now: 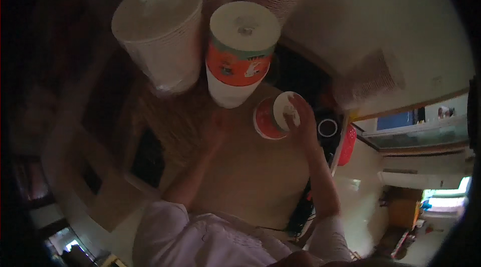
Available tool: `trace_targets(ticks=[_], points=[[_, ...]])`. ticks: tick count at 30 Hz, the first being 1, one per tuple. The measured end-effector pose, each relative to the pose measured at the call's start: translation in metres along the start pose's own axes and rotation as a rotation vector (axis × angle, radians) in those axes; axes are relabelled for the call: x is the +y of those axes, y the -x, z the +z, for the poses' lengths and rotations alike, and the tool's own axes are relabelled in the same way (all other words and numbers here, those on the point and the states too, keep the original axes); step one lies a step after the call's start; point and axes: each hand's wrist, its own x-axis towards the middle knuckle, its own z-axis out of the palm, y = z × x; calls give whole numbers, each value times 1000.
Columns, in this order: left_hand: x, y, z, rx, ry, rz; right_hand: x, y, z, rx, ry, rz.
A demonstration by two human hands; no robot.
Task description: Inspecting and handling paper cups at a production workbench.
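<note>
right hand (303,118): fingers gripping small orange-white tub (268,121) | left hand (216,127): blurred, cannot tell how open, near tall container (239,69)

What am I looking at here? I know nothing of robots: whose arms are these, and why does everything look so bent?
There is no robot here: these are a person's own bare hands. The one picture comes from a wide fisheye camera worn on the head, looking down, so straight edges curve near the rim.

The right hand holds a small orange-banded container by its white round end, over a brown surface. The left hand is blurred, near the foot of a taller orange-banded container with a white top; I cannot tell whether they touch.

To the left of that stands a white stack of nested cups or tubs. On the right is a red plastic item, too dim to name exactly.
</note>
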Motion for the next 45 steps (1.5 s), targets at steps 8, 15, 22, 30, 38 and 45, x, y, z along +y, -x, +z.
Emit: trace_targets(ticks=[8,15,22,30,38,45], points=[[57,-66,-49,120,324,98,1,-85,54,142,-373,262],[65,-81,-53,206,494,26,3,-104,70,44,-727,502],[61,-93,-58,121,516,-64,-17,-107,55,7,-944,643],[86,-84,-70,-6,647,-111,-13,-118,53,11,-1110,706],[131,-71,-89,-44,727,55,-37,-128,15,-73,-1211,647],[162,-52,-74,-37,714,98,-85,-123,-18,-49,-1356,381]])
